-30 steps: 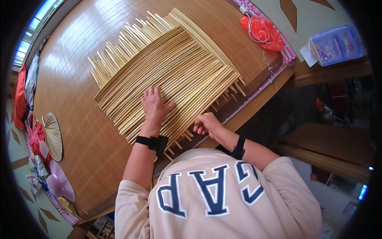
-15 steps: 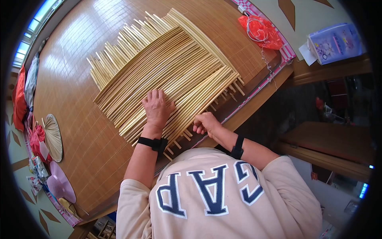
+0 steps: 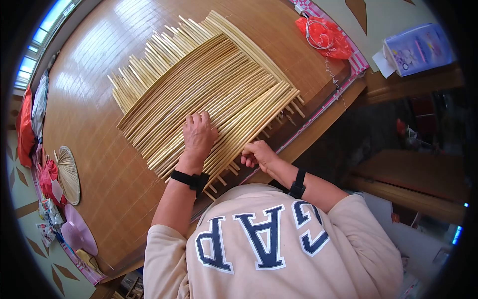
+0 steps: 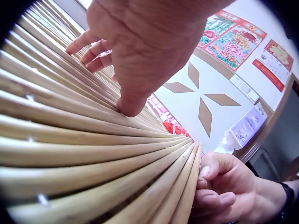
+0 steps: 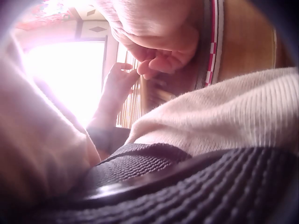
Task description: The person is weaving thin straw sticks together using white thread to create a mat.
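Note:
A mat of straw-coloured sticks (image 3: 199, 94) lies in front of me, with small white ties showing between the sticks in the left wrist view. My left hand (image 3: 198, 133) rests on the sticks, its thumb and fingers spread across them with the tips pressing down. At the mat's near edge is my right hand (image 3: 258, 153), fingers curled in. In the left wrist view that right hand (image 4: 229, 184) pinches the outermost stick (image 4: 190, 186) between thumb and fingers. The right wrist view shows its fingertips (image 5: 161, 65) right at the mat's edge.
Loose stick ends (image 3: 134, 74) stick out past the mat's far side. On the wide brown surface (image 3: 114, 219) lie a hand fan (image 3: 68, 174) and a pink hat (image 3: 79, 230) at left. A red plastic bag (image 3: 328, 40) with a cable and a tissue pack (image 3: 418, 50) are at upper right.
My left hand has shifted slightly to the right and toward me over the sticks. The right hand stays at the near edge.

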`<action>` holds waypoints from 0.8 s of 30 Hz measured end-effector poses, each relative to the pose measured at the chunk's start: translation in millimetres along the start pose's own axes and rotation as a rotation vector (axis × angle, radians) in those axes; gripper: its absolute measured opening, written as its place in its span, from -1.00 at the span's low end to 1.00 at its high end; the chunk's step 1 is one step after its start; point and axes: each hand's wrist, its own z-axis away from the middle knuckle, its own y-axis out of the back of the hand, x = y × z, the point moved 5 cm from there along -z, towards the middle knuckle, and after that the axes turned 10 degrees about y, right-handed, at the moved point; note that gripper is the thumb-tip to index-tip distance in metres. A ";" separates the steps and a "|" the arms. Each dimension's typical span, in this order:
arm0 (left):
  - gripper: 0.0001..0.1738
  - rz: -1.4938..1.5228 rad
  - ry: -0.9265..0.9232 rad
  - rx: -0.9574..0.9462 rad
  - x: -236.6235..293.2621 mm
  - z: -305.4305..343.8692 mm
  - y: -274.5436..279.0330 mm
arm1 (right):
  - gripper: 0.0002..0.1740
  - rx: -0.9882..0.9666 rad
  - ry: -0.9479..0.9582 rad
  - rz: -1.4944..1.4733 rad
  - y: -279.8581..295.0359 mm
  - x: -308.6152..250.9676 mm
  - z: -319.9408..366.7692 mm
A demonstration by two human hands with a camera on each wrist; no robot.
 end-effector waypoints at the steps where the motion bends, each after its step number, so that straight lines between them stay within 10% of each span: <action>1: -0.47 -0.002 -0.017 0.065 -0.7 1.3 2.0 | -0.82 -0.004 0.000 0.004 -0.3 0.9 -0.8; 24: -0.45 0.071 -0.021 0.049 -1.4 7.2 3.0 | -0.81 -0.005 -0.026 0.009 -2.0 -0.7 -0.7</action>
